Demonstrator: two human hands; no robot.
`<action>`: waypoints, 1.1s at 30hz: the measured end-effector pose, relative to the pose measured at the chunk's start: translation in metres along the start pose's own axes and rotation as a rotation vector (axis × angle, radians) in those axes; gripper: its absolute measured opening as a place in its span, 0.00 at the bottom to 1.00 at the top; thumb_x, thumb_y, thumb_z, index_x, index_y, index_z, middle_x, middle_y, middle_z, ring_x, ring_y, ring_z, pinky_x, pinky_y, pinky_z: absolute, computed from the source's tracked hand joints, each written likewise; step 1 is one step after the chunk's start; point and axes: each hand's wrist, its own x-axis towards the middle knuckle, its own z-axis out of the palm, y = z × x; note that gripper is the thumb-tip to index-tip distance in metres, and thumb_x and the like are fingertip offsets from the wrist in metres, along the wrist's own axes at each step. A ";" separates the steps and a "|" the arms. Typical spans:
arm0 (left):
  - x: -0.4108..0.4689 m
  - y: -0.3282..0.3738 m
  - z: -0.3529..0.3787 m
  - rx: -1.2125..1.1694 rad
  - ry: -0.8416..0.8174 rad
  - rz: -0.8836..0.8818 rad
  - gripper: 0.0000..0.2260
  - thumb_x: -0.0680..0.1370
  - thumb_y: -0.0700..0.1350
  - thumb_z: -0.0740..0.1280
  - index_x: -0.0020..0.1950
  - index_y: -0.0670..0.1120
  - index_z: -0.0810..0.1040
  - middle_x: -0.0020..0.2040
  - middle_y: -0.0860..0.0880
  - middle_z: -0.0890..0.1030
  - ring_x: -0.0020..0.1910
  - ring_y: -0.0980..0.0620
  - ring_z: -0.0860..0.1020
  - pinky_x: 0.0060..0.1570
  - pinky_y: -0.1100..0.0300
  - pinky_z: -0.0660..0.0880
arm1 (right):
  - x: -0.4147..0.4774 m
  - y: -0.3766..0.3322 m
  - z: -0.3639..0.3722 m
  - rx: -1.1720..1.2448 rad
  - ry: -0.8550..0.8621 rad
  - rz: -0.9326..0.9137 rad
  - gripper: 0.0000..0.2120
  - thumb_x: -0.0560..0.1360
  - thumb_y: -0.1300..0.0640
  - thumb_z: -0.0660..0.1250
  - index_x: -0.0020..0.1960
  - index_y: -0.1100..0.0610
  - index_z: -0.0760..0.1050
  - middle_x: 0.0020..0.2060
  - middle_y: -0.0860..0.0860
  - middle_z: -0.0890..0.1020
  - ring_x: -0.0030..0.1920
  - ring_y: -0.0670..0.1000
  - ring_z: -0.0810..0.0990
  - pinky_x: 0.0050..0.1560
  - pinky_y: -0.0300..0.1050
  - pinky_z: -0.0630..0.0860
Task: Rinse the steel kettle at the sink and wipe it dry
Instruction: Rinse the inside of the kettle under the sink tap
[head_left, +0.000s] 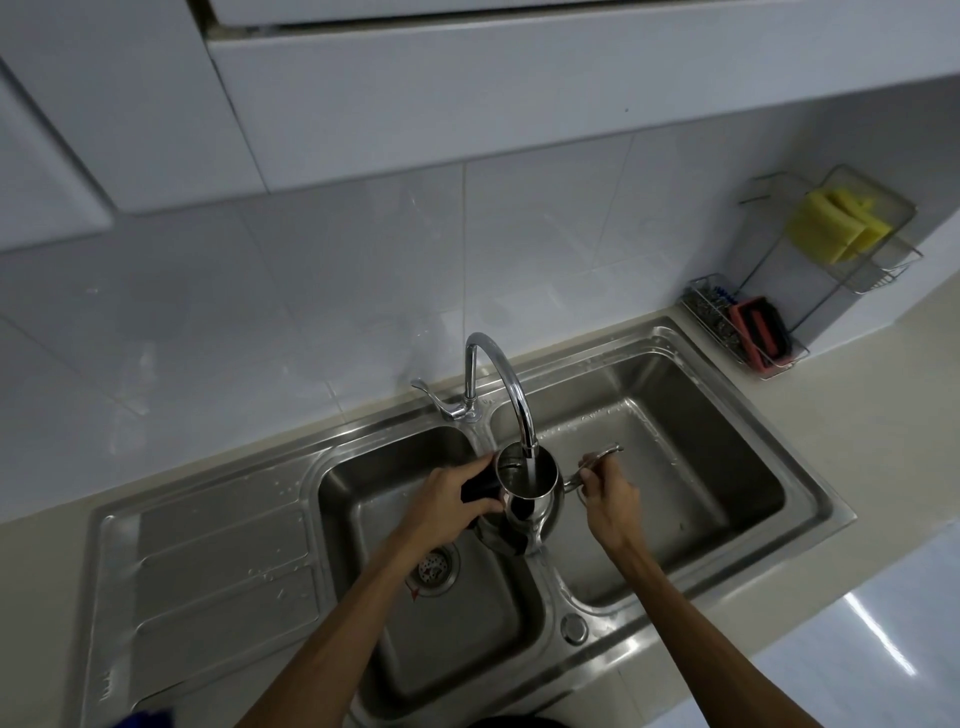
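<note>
The steel kettle (540, 512) is held upright over the divider of the double sink (810, 499), its mouth open under the curved faucet (506, 374). Water runs from the faucet spout into the kettle. My left hand (457, 496) grips the kettle's black handle on its left side. My right hand (605, 493) is shut on a steel part at the kettle's right, which looks like its spout or lid; I cannot tell which.
A drain strainer (434, 566) sits in the left basin, with a ribbed drainboard (218, 587) further left. At the back right stands a wire rack (852, 270) with yellow sponges (836, 223) and a red-black scrubber (761, 332). Beige counter (883, 415) surrounds the sink.
</note>
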 end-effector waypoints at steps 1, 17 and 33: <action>0.000 0.000 0.000 0.002 -0.002 0.003 0.38 0.71 0.45 0.77 0.70 0.71 0.62 0.58 0.57 0.83 0.56 0.62 0.81 0.57 0.64 0.77 | 0.000 -0.001 0.000 0.003 -0.002 0.002 0.06 0.82 0.65 0.59 0.55 0.60 0.74 0.44 0.53 0.82 0.43 0.47 0.82 0.44 0.40 0.76; -0.003 0.006 -0.004 -0.028 -0.009 -0.017 0.35 0.71 0.44 0.78 0.71 0.63 0.65 0.56 0.58 0.83 0.54 0.65 0.80 0.55 0.68 0.75 | 0.003 -0.002 -0.006 -0.072 0.005 -0.041 0.05 0.81 0.65 0.62 0.54 0.61 0.75 0.42 0.51 0.83 0.40 0.46 0.81 0.45 0.41 0.75; -0.002 -0.001 -0.001 -0.045 0.007 -0.022 0.36 0.70 0.43 0.78 0.72 0.62 0.64 0.56 0.56 0.83 0.54 0.61 0.81 0.56 0.64 0.77 | 0.005 -0.002 -0.007 -0.130 0.028 -0.085 0.05 0.79 0.64 0.64 0.52 0.58 0.76 0.41 0.51 0.84 0.41 0.52 0.82 0.46 0.47 0.77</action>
